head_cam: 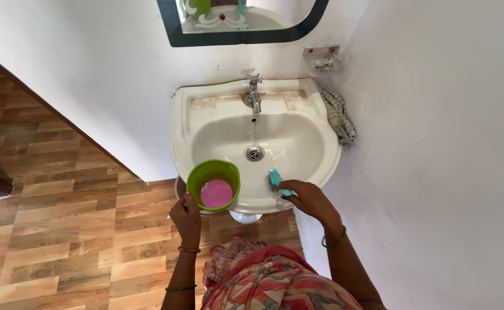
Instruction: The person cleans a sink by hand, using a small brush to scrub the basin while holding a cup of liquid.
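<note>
Far left: wood-pattern floor [51,229] is lying open, plenty of room on that side; a white wall is slanting down to meet the basin.

Your left hand [186,218] is gripping the green mug [213,185] from below at its near-left side, fingers wrapped, holding it over the sink's near-left rim. Pink liquid is sitting in the mug, seemingly unpoured, so the washing looks barely begun.

Centre: the white sink [320,166] is looking dry, no water seen running from the tap [253,95]; brownish staining is showing on the far ledge beside the tap. The drain [255,153] is sitting clear of your hands.

Right: your right hand [309,200] is closing its fingers round a teal scrub brush [275,178], resting it on the near rim. A striped cloth [339,117] is draping over the sink's right edge, a soap dish [323,60] hanging above. The right wall is crowding close; little elbow room there.
</note>
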